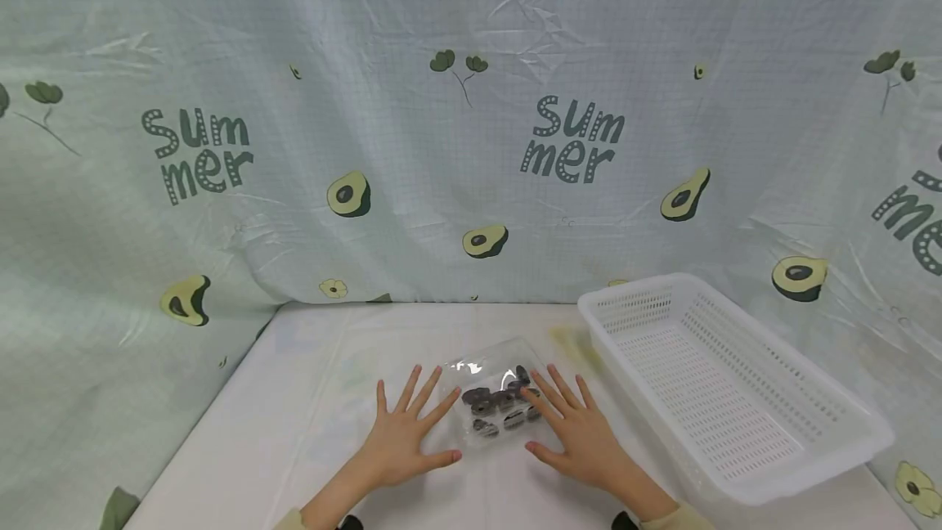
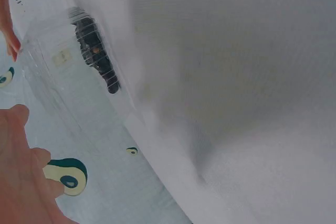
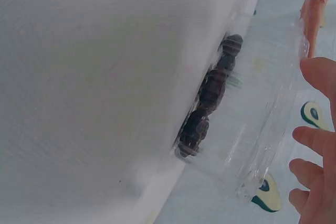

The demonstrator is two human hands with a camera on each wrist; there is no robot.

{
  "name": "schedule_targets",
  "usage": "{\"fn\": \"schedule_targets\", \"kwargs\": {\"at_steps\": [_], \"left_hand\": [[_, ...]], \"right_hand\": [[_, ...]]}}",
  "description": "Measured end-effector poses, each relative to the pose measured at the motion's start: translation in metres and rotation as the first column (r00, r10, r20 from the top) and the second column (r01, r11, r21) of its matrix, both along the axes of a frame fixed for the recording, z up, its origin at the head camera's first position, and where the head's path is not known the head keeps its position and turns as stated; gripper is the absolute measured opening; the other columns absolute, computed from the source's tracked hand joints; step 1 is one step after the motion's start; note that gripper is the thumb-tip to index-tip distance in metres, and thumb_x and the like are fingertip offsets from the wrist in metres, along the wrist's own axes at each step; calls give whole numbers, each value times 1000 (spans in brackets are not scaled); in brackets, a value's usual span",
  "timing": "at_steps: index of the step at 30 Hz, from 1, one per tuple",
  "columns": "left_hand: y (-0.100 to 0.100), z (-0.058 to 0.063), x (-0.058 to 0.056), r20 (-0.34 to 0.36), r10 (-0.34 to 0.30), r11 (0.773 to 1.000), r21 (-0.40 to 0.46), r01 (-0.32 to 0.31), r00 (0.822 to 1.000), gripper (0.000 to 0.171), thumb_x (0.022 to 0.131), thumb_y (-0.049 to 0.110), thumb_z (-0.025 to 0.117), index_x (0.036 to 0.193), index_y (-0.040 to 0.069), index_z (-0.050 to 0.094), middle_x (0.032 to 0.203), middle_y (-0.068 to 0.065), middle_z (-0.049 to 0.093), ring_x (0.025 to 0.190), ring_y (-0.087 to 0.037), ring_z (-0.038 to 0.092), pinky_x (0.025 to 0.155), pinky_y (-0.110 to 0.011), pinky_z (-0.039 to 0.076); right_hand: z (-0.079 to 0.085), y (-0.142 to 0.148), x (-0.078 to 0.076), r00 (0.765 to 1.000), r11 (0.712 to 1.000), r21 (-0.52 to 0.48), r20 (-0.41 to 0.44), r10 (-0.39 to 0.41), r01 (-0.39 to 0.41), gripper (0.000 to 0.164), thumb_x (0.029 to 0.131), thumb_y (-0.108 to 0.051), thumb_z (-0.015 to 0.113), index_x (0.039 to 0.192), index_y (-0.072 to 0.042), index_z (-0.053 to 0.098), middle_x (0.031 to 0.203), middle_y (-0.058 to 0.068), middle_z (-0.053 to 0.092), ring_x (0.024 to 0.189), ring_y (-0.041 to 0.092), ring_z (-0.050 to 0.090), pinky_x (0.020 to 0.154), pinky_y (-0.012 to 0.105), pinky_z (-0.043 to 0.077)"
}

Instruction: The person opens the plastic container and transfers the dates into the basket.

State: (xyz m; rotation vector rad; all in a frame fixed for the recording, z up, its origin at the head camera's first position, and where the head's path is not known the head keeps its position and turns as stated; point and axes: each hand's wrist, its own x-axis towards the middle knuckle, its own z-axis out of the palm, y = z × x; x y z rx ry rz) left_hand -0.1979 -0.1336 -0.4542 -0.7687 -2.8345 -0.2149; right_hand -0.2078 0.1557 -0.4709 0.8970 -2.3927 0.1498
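Observation:
A clear plastic box (image 1: 478, 365) with several dark, rounded pieces (image 1: 506, 404) inside sits on the table between the two hands. The kind of these pieces is not clear. My left hand (image 1: 401, 438), fingers spread wide, is at the box's left side. On the opposite side is my right hand (image 1: 580, 438), also spread, its fingertips overlapping the box's edge in the head view. Neither hand grips anything; whether they touch the box I cannot tell. Both wrist views show the transparent wall of the box (image 2: 52, 85) (image 3: 257, 124) and dark pieces along its bottom.
To the right, a long white perforated plastic basket (image 1: 802, 477) lies at an angle on the white table (image 1: 294, 415). Behind and beside the table hangs a pale sheet (image 1: 412, 145) printed with avocados and lettering.

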Motion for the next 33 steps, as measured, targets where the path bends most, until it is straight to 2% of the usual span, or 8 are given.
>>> {"fn": "schedule_targets", "kwargs": {"at_steps": [6, 10, 14, 19, 22, 24, 28, 33], "left_hand": [[2, 2, 6, 32, -52, 996, 79, 49, 998, 73, 79, 58, 52, 141, 39, 17, 151, -2, 11, 138, -31, 8, 92, -74, 8], [3, 6, 11, 99, -83, 983, 173, 65, 992, 69, 83, 51, 52, 141, 37, 18, 151, -4, 14, 137, -30, 14, 92, -73, 13], [4, 8, 15, 225, -116, 926, 378, 23, 968, 63, 88, 44, 49, 142, 32, 19, 150, -7, 18, 136, -34, 17, 94, -71, 13], [7, 7, 18, 350, -138, 785, 609, -113, 927, 57, 93, 41, 41, 143, 22, 22, 147, -9, 25, 134, -36, 23, 103, -58, 18], [11, 11, 19, 402, -155, 671, 714, -203, 902, 54, 94, 34, 41, 142, 13, 26, 144, -15, 30, 132, -36, 27, 103, -53, 24], [12, 15, 19, 436, -163, 598, 757, -263, 885, 54, 95, 31, 39, 141, 6, 26, 141, -20, 33, 129, -39, 30, 98, -55, 31], [10, 17, 18, 515, -210, 451, 805, -385, 831, 57, 96, 34, 35, 139, 0, 24, 136, -26, 37, 124, -40, 39, 87, -52, 42], [2, 9, 16, 553, -352, 269, 832, -484, 755, 64, 93, 45, 36, 135, -3, 27, 130, -25, 46, 113, -25, 54, 82, -42, 48]], "right_hand": [[3, -8, 1, 999, 999, 14, -18, 38, -38, 71, 71, -46, 68, 132, -17, 46, 143, 6, 35, 131, 30, 31, 110, 36, -12], [3, -12, 1, 997, 997, 28, -29, 69, -68, 69, 71, -45, 69, 130, -16, 48, 140, 6, 39, 129, 30, 35, 111, 35, -12], [3, -16, -1, 993, 994, 31, -49, 107, -106, 67, 70, -42, 70, 128, -16, 50, 137, 6, 44, 126, 29, 39, 112, 37, -6], [4, -21, -1, 987, 990, 33, -83, 138, -135, 63, 71, -39, 70, 127, -16, 51, 134, 7, 48, 125, 28, 41, 113, 38, 4], [5, -24, 0, 985, 988, 26, -84, 152, -151, 62, 71, -37, 71, 126, -15, 52, 133, 7, 49, 124, 28, 42, 113, 35, -3], [6, -26, 0, 984, 987, 26, -79, 159, -157, 62, 72, -36, 71, 126, -15, 51, 132, 6, 49, 124, 28, 43, 113, 35, -1], [6, -31, 0, 983, 985, 30, -69, 172, -170, 60, 72, -35, 71, 126, -16, 52, 132, 4, 50, 124, 26, 43, 106, 41, 18], [6, -37, -2, 975, 978, 34, -83, 206, -204, 57, 72, -34, 71, 124, -18, 54, 130, 4, 52, 122, 25, 45, 97, 45, 31]]}}
